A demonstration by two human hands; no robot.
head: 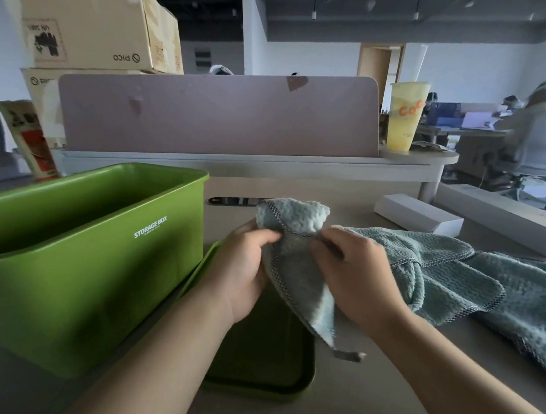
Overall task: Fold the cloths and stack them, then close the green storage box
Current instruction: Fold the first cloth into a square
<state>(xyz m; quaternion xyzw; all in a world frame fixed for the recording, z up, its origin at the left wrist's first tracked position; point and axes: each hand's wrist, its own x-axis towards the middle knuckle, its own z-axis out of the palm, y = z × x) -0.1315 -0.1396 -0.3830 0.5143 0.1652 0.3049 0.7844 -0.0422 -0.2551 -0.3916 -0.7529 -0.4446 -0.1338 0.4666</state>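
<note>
Over the green lid (267,362), beside the open green storage box (79,280), a teal cloth (297,269) hangs limp; soft, light terry, probably best held at hem corners; left hand (246,271) and right hand (354,278) pinch its top edge, close together; more cloths (452,267) lie crumpled on the tabletop (327,185).

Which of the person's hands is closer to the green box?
Left. The left hand is just right of the green box; the right hand is farther off, beyond the held cloth.
</note>
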